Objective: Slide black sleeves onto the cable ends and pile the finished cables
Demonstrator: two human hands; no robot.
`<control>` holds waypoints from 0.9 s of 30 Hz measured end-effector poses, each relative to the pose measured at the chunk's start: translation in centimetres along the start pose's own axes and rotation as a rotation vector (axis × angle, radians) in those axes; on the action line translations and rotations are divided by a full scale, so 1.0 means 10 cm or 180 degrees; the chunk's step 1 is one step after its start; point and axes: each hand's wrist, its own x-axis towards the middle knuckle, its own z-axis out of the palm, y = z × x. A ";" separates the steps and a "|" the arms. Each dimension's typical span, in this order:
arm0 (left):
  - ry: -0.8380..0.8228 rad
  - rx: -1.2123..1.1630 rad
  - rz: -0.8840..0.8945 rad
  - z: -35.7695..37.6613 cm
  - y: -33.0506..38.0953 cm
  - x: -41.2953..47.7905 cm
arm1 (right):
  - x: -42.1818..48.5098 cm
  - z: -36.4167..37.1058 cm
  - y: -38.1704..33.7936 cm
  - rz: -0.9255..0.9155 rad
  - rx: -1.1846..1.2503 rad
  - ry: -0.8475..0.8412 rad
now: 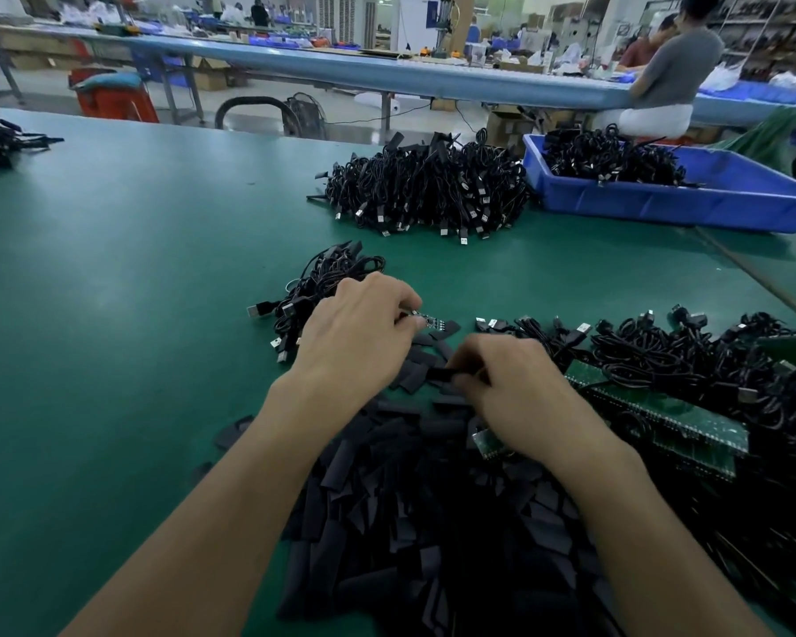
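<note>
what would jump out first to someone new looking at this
The two hands at centre: the left hand pinches a cable's small board, the right hand pinches a black sleeve just nearer. Under the forearms spreads a heap of sleeves, and farther back on the green table sits a big cable pile beside a blue bin holding more cables.

Nearest on the table (111,314), sleeves (410,521) are lying heaped, a small cable pile (329,280) sitting behind-left, tangled cables (662,356) sprawling right, a bigger pile (428,190) sitting farther back, a bin (662,204) just right of it.
</note>
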 end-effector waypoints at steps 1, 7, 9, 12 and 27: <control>-0.0016 -0.0053 -0.0018 0.00 0.00 0.00 | 0.02 -0.04 0.02 -0.0028 0.0158 0.0105; -0.0053 -0.0250 -0.0032 0.03 -0.01 0.00 | 0.02 -0.22 0.10 -0.0199 0.1113 0.0917; -0.0074 -0.0413 -0.0024 0.03 0.00 0.00 | 0.03 -0.23 0.12 -0.0182 0.1313 0.1070; -0.0127 -0.0772 -0.0008 0.03 0.02 0.00 | 0.04 -0.23 0.14 -0.0140 0.1558 0.1145; -0.0292 -0.1409 0.0083 0.07 -0.01 0.02 | 0.07 -0.16 0.22 -0.0192 0.2333 0.1214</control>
